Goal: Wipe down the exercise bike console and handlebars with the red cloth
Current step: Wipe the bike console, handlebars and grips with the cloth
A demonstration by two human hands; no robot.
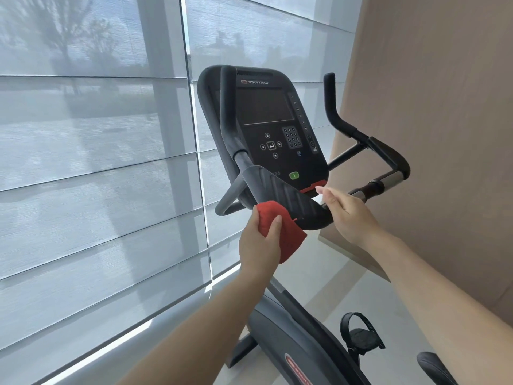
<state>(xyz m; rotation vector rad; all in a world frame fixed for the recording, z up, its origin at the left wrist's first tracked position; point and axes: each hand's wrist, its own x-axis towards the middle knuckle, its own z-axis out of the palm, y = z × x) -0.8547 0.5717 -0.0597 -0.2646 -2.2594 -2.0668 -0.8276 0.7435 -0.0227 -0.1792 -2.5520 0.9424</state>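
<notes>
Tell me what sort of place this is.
Probably a gym or fitness room: a Star Trac exercise bike console, its handlebars and a strapped pedal stand beside tall windows with sheer blinds.

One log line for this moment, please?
left hand: grips red cloth at handlebar | right hand: holds handlebar | console: cloth not on it

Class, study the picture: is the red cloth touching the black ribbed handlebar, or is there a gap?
Touching. The head view shows the red cloth, gripped by the left hand, lying against the handlebar with no gap visible.
</notes>
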